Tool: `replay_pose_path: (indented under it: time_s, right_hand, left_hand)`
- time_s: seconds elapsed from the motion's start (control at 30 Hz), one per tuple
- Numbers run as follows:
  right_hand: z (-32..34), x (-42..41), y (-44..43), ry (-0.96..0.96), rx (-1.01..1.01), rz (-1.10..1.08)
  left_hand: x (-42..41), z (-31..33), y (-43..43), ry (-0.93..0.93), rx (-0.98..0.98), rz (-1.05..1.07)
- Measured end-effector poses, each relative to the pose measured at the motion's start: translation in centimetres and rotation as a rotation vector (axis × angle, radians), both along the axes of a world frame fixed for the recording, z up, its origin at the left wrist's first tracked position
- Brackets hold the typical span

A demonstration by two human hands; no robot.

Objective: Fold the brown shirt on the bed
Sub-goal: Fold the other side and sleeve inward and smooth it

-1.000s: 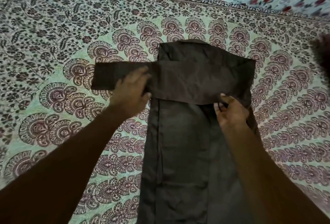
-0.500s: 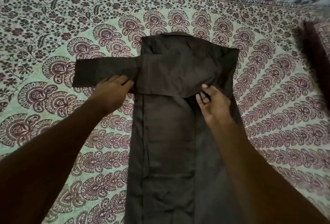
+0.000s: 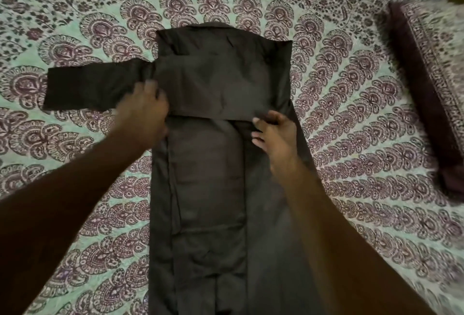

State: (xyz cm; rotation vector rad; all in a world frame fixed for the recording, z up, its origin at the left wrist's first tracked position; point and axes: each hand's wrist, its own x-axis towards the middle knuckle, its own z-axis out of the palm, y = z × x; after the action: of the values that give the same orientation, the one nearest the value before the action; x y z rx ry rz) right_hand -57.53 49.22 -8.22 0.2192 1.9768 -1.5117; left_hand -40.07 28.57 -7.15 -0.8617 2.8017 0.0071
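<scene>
Reaching over the brown shirt [image 3: 208,189], left hand [image 3: 144,113] presses flat, right hand [image 3: 275,133] (fingers curled) pinches the sleeve [image 3: 100,88].

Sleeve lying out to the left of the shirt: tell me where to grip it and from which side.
Pinch the sleeve at its free cuff end, coming from the left. That end lies flat on the bedspread clear of the shirt body, while the left hand presses near the shirt's edge, likely the fold line.

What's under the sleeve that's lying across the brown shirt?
Under the sleeve is the brown shirt itself; the sleeve's end rests on the patterned bedsheet. Anything folded beneath is hidden.
</scene>
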Motion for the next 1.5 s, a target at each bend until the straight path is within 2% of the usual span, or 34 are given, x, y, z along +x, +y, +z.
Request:
replay_pose_path:
  time_s: [0.1, 0.17, 0.23, 0.3, 0.4, 0.5, 0.57, 0.67, 0.73, 0.77, 0.83, 0.9, 0.93, 1.0, 1.07, 1.13, 1.23, 1.33, 1.5]
  right_hand:
    - [-0.5, 0.4, 2.7, 0.461, 0.434, 0.175]
    - [-0.2, 0.8, 4.3, 0.572, 0.721, 0.314]
    - [-0.1, 0.3, 5.4, 0.566, 0.854, 0.459]
    - [-0.1, 0.0, 5.8, 0.544, 0.825, 0.626]
    - [0.0, 0.4, 6.5, 0.613, 0.725, 0.820]
    - [0.2, 1.1, 8.3, 0.628, 0.754, 0.787]
    - [0.0, 1.6, 9.7, 0.579, 0.808, 0.829]
    - [-1.0, 2.4, 12.4, 0.635, 0.807, 0.999]
    - [-1.1, 2.7, 14.4, 0.636, 0.790, 0.905]
    - [-1.1, 2.8, 15.3, 0.626, 0.783, 0.850]
    - [-1.1, 3.8, 17.5, 0.630, 0.753, 0.903]
    - [-1.0, 5.0, 20.0, 0.664, 0.648, 0.990]
    - [-1.0, 5.4, 21.0, 0.666, 0.591, 0.961]
    - [-0.2, 6.0, 23.5, 0.630, 0.522, 0.775]
    - [0.8, 6.7, 25.9, 0.582, 0.535, 0.622]
    - [1.3, 7.8, 28.1, 0.524, 0.549, 0.687]
    - [1.2, 9.4, 31.4, 0.477, 0.449, 0.805]
    - [1.1, 10.2, 33.9, 0.426, 0.443, 0.776]
    - [1.3, 11.3, 36.4, 0.370, 0.480, 0.710]
  left_hand:
    - [-1.4, -1.4, 3.0, 0.071, 0.044, -0.165]
    - [-1.7, -2.3, 3.5, 0.051, 0.037, -0.135]
    - [-1.6, -3.1, 3.1, 0.024, 0.046, -0.035]
    - [-1.6, -3.4, 2.6, -0.008, 0.053, 0.047]
    - [-1.7, -2.7, 2.3, -0.020, 0.074, 0.111]
    - [-1.9, -1.4, 3.4, 0.070, 0.065, -0.034]
    - [-1.9, -1.2, 4.6, 0.019, 0.102, -0.171]
    - [-2.0, -1.8, 5.7, -0.098, 0.153, -0.130]
    - [-2.4, -2.1, 6.4, -0.091, 0.163, -0.070]
    - [-2.6, -2.0, 7.0, -0.077, 0.162, -0.057]
    - [-2.7, -1.5, 9.4, -0.001, 0.175, -0.063]
    - [-2.3, -1.3, 13.2, 0.157, 0.244, -0.086]
    - [-1.9, -1.2, 15.5, 0.250, 0.328, -0.081]
    - [-1.2, -1.3, 21.1, 0.354, 0.614, 0.014]
    - [-0.5, -1.3, 26.8, 0.325, 0.932, 0.190]
    - [0.5, -1.8, 32.0, 0.295, 1.077, 0.422]
    - [1.3, -1.7, 38.2, 0.257, 1.054, 0.655]
    - [2.0, -1.0, 42.7, 0.179, 1.007, 0.699]
    - [3.8, -0.6, 45.7, 0.268, 0.868, 0.773]
